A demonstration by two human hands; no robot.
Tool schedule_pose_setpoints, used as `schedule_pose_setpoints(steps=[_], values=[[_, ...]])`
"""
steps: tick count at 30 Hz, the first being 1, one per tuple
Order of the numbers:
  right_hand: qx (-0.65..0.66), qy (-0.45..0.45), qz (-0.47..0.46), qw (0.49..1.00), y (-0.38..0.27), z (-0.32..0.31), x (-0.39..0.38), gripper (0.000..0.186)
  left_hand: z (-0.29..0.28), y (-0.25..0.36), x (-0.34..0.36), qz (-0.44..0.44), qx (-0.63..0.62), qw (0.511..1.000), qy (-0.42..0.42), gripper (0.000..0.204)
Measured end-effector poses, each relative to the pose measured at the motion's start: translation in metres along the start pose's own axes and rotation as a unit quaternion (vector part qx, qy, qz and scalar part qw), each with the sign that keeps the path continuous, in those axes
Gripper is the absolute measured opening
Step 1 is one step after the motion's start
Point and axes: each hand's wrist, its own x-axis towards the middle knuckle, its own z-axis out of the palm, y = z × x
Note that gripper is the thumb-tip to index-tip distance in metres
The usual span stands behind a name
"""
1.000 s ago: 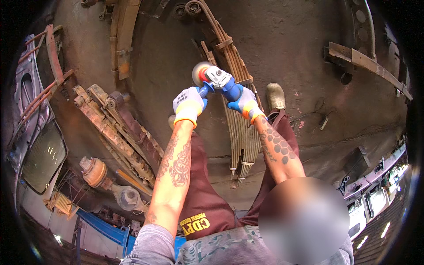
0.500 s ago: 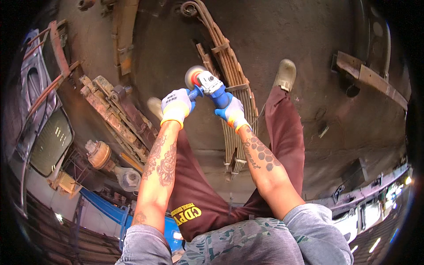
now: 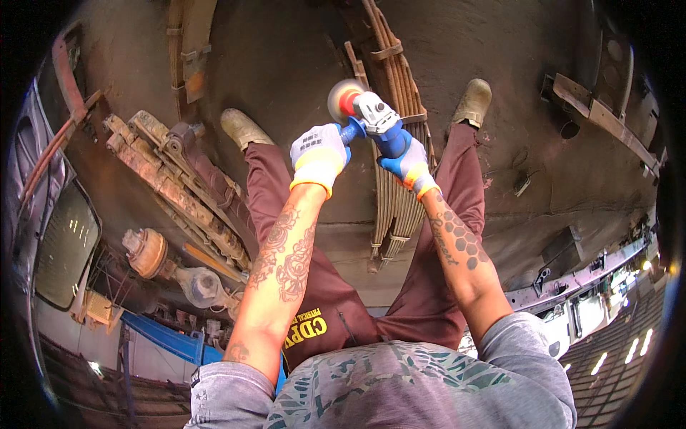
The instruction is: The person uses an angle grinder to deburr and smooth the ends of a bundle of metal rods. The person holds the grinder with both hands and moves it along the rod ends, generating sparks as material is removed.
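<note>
An angle grinder (image 3: 376,113) with a blue body and silver head is held in both my gloved hands over a rusty leaf spring stack (image 3: 401,79). My left hand (image 3: 319,156) is closed round its blue side handle (image 3: 352,131). Around the blue body my right hand (image 3: 410,161) is closed. The round disc (image 3: 345,99), red at the centre, is blurred, as if spinning. It is just left of the spring leaves; whether it touches metal I cannot tell. A shorter rusty leaf (image 3: 356,66) lies beside the stack, partly behind the grinder.
My boots stand either side of the stack, the left (image 3: 244,127) and the right (image 3: 473,103). At left lie more rusty leaf springs (image 3: 179,193) and an axle (image 3: 198,284). A vehicle window panel (image 3: 68,243) stands far left. A metal beam (image 3: 607,129) lies at right.
The view has shifted, so grinder and hands appear further right, with the floor parts further left. More of my left boot shows beside the left glove. Both hands keep their hold.
</note>
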Motion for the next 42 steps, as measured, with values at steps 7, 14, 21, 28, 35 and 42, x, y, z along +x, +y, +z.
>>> schedule_pose_setpoints(steps=[7, 14, 21, 28, 35, 42], values=[[-0.019, -0.002, 0.02, 1.0, -0.032, 0.005, -0.004, 0.067, -0.003, -0.016, 0.012, -0.035, 0.011, 0.999, -0.021, 0.033], [-0.002, 0.008, 0.077, 0.997, -0.039, 0.0, -0.025, 0.07, 0.0, 0.0, 0.007, -0.009, 0.054, 0.999, -0.004, 0.031], [0.014, 0.016, 0.059, 0.998, -0.023, -0.022, -0.012, 0.07, -0.01, 0.038, 0.01, -0.005, 0.076, 0.997, 0.006, 0.03], [-0.02, -0.025, 0.058, 0.998, -0.037, -0.021, -0.012, 0.068, -0.003, 0.018, 0.005, -0.039, 0.045, 0.998, -0.004, 0.034], [0.001, -0.024, 0.085, 0.996, -0.043, -0.004, -0.014, 0.072, -0.016, 0.008, 0.008, -0.033, 0.06, 0.998, -0.008, 0.036], [0.002, 0.016, 0.054, 0.998, -0.027, -0.01, -0.01, 0.069, -0.009, 0.025, 0.012, -0.015, 0.07, 0.997, 0.002, 0.033]])
